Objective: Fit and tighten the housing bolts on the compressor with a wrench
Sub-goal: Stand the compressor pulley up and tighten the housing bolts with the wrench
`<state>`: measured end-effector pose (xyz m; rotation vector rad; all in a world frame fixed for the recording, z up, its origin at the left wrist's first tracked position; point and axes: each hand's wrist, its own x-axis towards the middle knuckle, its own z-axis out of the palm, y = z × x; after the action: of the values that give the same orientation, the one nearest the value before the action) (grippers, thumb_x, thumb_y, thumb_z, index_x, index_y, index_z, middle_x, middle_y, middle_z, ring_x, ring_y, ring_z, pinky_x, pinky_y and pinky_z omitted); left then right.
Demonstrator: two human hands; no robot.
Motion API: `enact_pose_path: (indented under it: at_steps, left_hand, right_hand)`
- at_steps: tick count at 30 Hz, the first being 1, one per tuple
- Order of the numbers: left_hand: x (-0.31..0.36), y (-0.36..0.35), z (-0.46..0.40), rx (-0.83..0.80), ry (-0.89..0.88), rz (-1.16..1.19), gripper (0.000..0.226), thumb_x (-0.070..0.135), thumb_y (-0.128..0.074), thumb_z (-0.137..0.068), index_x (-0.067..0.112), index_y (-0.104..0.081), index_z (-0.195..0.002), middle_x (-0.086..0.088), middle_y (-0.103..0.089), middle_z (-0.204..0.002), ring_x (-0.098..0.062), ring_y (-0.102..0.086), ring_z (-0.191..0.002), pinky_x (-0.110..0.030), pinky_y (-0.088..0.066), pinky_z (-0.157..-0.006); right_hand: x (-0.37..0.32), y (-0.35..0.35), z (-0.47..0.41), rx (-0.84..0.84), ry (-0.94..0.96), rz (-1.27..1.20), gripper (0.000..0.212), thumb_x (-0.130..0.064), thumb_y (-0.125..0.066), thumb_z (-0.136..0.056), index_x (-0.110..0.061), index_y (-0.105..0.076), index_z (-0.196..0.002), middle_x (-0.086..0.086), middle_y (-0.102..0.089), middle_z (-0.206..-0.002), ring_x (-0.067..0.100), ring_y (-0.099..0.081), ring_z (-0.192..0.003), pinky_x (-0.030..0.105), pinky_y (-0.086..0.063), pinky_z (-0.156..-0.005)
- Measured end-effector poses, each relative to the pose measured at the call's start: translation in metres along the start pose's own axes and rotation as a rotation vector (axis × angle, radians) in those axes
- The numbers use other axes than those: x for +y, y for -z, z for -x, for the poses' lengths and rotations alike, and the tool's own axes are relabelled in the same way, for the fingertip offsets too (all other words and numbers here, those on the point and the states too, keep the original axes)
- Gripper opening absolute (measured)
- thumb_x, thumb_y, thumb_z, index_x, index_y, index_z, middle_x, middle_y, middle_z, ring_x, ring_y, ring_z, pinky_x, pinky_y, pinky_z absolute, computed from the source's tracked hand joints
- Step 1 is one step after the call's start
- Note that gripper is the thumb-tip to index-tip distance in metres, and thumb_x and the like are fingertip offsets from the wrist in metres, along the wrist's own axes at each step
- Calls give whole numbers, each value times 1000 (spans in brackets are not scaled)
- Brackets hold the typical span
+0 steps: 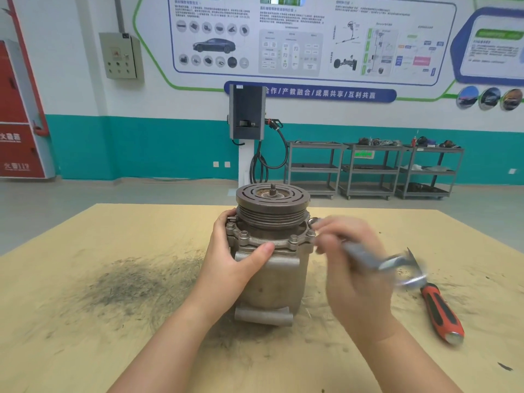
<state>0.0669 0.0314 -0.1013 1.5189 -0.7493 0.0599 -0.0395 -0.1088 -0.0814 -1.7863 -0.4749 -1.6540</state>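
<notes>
Head view: I'm bracing the compressor [269,268], upright mid-table [113,350], my left hand [241,259] wrapping its heavy, rigid flange, while my blurred right hand [348,268] is gripping the wrench [365,258].

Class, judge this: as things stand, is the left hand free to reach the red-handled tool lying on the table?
Probably not: the left hand grips the compressor, and the right hand with its wrench lies between it and the red-handled tool.
</notes>
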Motion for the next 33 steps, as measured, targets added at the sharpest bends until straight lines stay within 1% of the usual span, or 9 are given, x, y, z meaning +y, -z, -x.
enact_pose_path:
  at_steps: [2, 7, 15, 18, 20, 23, 26, 29, 33]
  left_hand:
    - [1, 0, 0, -1, 12, 4, 61, 66, -71, -61, 71, -37, -111, 36, -59, -116, 13, -57, -109, -15, -45, -85]
    - [3, 0, 1, -2, 20, 6, 63, 67, -70, -60, 66, -37, -114, 37, -59, -114, 14, -56, -108, -11, -44, -83]
    - [3, 0, 2, 4, 22, -3, 66, 68, -70, -58, 66, -36, -115, 31, -60, -119, 13, -56, -111, -15, -43, -90]
    - [2, 0, 2, -3, 16, -3, 65, 69, -70, -59, 69, -36, -114, 32, -60, -119, 13, -55, -111, -13, -43, -89]
    - [2, 0, 1, -10, 10, -4, 64, 69, -70, -59, 69, -36, -114, 35, -59, -116, 13, -56, -110, -8, -45, -83]
    - [2, 0, 1, -5, 3, 6, 62, 67, -70, -60, 68, -38, -113, 37, -59, -114, 13, -57, -109, -3, -46, -78]
    - [1, -1, 0, 9, -16, 25, 63, 64, -72, -60, 66, -39, -113, 32, -63, -113, 8, -60, -109, -15, -48, -87]
    - [-1, -1, 0, 8, -15, 29, 65, 63, -73, -60, 64, -40, -116, 29, -64, -114, 5, -61, -110, -20, -49, -90]
    - [2, 0, 0, -7, 2, 0, 63, 67, -70, -59, 71, -36, -112, 39, -58, -113, 15, -55, -109, -4, -45, -79]
  right_hand:
    - [-2, 2, -8, 207, -204, -161, 16, -32, -44, -103, -30, -57, -94, -5, -62, -88, 15, -62, -69, 25, -50, -64]
    - [4, 10, -21, 498, -752, -586, 31, -16, -32, -107, -10, -51, -83, 2, -64, -71, 15, -56, -54, 23, -44, -51]
    - [12, 12, -20, 528, -897, -766, 34, -21, -31, -107, -10, -49, -80, 5, -62, -67, 17, -52, -50, 22, -40, -47]
    - [12, 9, -15, 544, -864, -727, 36, -24, -31, -107, -11, -49, -79, 5, -62, -68, 17, -52, -49, 22, -41, -48]
    - [9, 2, -6, 528, -664, -556, 34, -24, -34, -106, -13, -52, -80, 3, -64, -71, 19, -55, -53, 25, -44, -51]
    - [5, -9, 10, 286, -191, -173, 28, -31, -44, -104, -22, -61, -84, 5, -63, -81, 24, -63, -73, 29, -50, -68]
    - [7, -13, 20, 49, 63, 119, 25, -28, -53, -100, -11, -65, -87, 9, -60, -89, 10, -61, -89, 16, -48, -81]
    - [4, -11, 16, -21, 98, 138, 23, -29, -53, -99, -11, -64, -92, 9, -61, -91, 11, -59, -90, 16, -47, -82]
    - [-5, -3, -3, 239, -192, -209, 26, -35, -41, -104, -30, -63, -89, -1, -64, -88, 22, -62, -71, 30, -50, -65]
